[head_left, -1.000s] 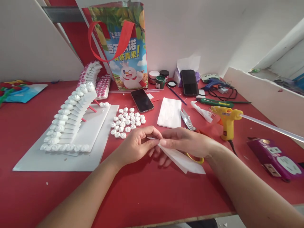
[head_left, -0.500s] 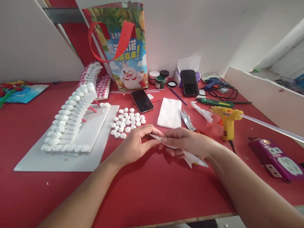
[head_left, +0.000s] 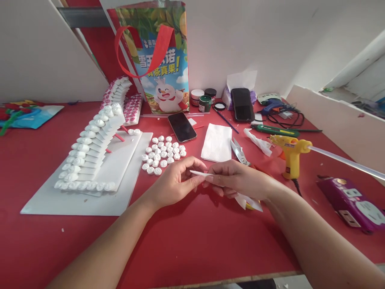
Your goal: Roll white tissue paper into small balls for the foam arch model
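My left hand (head_left: 176,182) and my right hand (head_left: 237,178) meet over the red table. Between their fingertips runs a thin, folded strip of white tissue paper (head_left: 197,173). My left thumb and forefinger pinch its pointed end, while my right thumb presses it against the fingers beneath. A loose tail of white paper shows under my right hand, next to a mostly covered yellow thing (head_left: 254,205). Small white rolled paper roses (head_left: 164,153) lie in a cluster beyond my left hand. A stack of white tissue sheets (head_left: 216,142) and open scissors (head_left: 240,153) lie just past my right hand.
At left, a curved white rose-edged model (head_left: 99,148) stands on a white board (head_left: 39,202). Behind are a phone (head_left: 182,127), paint jars (head_left: 205,103) and a tall bag (head_left: 165,72). A yellow glue gun (head_left: 291,154) and a purple power strip (head_left: 351,202) occupy the right.
The strip between my fingers looks narrower and lies more level. Less of its tail shows under my right hand. The view has shifted slightly.
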Demonstrator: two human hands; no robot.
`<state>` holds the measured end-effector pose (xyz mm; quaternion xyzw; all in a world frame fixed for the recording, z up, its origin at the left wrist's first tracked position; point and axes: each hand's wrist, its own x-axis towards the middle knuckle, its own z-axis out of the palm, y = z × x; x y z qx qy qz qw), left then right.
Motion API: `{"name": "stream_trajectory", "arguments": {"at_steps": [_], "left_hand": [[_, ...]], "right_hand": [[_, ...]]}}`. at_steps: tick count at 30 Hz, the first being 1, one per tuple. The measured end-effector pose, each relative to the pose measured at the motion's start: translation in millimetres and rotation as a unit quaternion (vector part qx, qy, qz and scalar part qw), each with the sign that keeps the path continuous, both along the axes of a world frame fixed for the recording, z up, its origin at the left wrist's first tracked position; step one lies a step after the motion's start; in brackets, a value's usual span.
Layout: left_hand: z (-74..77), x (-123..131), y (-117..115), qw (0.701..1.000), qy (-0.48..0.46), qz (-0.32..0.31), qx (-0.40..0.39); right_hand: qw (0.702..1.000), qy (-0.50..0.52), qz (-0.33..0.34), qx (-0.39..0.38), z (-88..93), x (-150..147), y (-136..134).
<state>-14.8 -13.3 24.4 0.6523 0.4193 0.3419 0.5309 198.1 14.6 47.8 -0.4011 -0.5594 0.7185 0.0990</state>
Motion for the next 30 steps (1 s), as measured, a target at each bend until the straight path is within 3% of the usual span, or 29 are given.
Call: {"name": "stream_trajectory", "arguments": {"at_steps": [7, 19, 30], "left_hand": [[-1.7, 1.4, -1.2, 0.999, 0.017, 0.014, 0.036], [-9.0, -0.9, 1.3, 0.956, 0.053, -0.008, 0.288], [-12.5, -1.5, 0.9, 0.952, 0.069, -0.007, 0.299]], "right_hand": [[0.999, 0.009, -0.001, -0.053, 3.1, 2.0, 2.0], [0.991, 0.054, 0.01, -0.118, 1.8, 4.8, 4.6], [0.992, 0.05, 0.003, -0.117, 0.2, 6.0, 5.4]]}}
